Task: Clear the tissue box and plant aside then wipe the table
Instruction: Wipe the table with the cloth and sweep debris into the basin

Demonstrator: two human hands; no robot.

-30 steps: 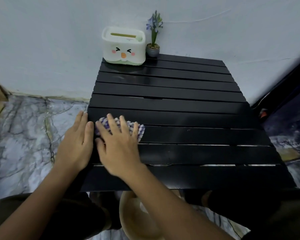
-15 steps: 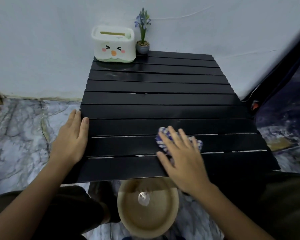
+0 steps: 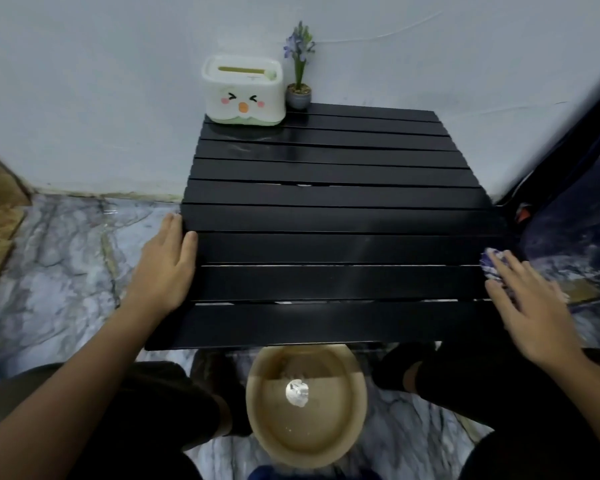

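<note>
A black slatted table [image 3: 333, 216] fills the middle of the view. At its far left corner stands a white tissue box [image 3: 244, 91] with a cartoon face, and a small potted plant [image 3: 299, 69] with purple flowers sits just right of it, both against the wall. My left hand [image 3: 163, 268] lies flat on the table's left edge, fingers together, holding nothing. My right hand [image 3: 530, 306] presses flat on a blue-and-white checked cloth [image 3: 492, 266] at the table's right edge; most of the cloth is hidden under the palm.
A tan round bowl [image 3: 305, 407] with water stands on the marble floor [image 3: 66, 258] below the table's near edge, between my legs. A white wall [image 3: 118, 81] backs the table. Dark fabric [image 3: 579, 216] lies to the right.
My right hand has swept the cloth along the near slats from the left side to the right edge. My left hand has stayed on the left edge.
</note>
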